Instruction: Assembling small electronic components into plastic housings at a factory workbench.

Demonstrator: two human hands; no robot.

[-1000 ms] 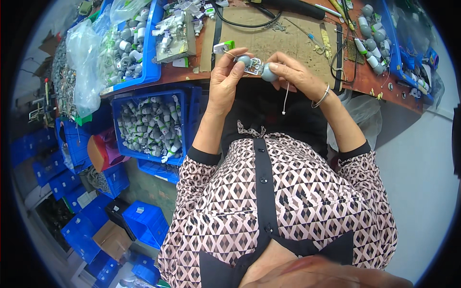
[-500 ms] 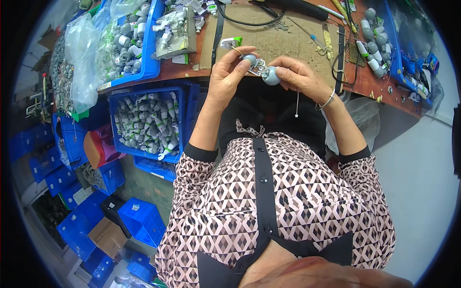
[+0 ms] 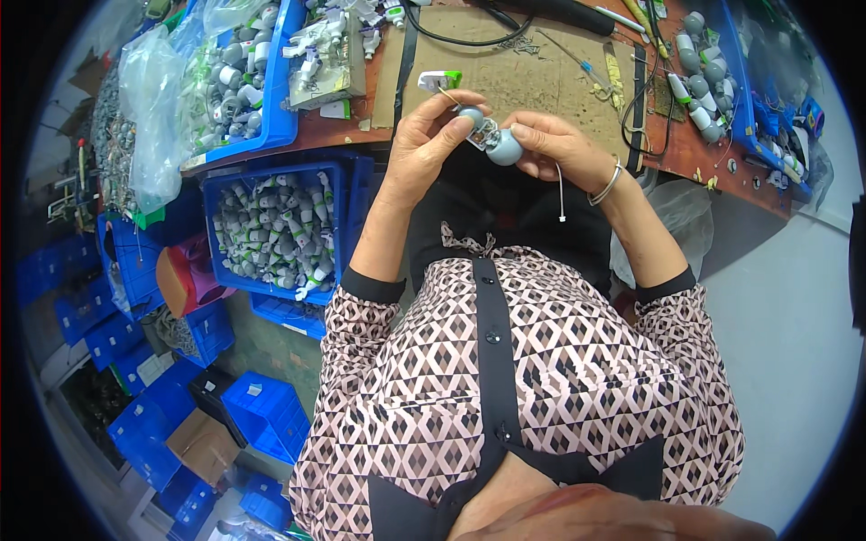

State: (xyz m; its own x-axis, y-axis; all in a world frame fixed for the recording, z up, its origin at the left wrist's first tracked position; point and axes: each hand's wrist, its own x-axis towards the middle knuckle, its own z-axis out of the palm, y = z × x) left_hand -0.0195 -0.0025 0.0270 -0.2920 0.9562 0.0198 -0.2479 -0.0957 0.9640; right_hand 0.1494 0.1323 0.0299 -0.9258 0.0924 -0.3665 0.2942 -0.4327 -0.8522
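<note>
My left hand (image 3: 431, 142) pinches the rounded grey end of a small plastic housing (image 3: 483, 133) above the bench's near edge. My right hand (image 3: 561, 151) closes on the larger grey ball-shaped end (image 3: 504, 149). Between the two ends the housing shows small metal and white inner parts, too fine to name. A thin white wire (image 3: 561, 194) with a tiny white plug hangs below my right fingers. Just beyond my left fingers, a white-and-green piece (image 3: 440, 80) sits at the end of a short wire.
A cardboard sheet (image 3: 505, 63) covers the bench, with a black cable (image 3: 469, 41) across it. Blue bins of grey-and-white parts stand at the left (image 3: 285, 117) and right (image 3: 744, 99). Below the bench is another full blue bin (image 3: 212, 216). A metal block (image 3: 329, 86) stands left of my hands.
The larger ball end has shifted slightly left and turned, bringing it nearer the left-hand end. The inner parts now face up more. The hanging wire has swung slightly to the right.
</note>
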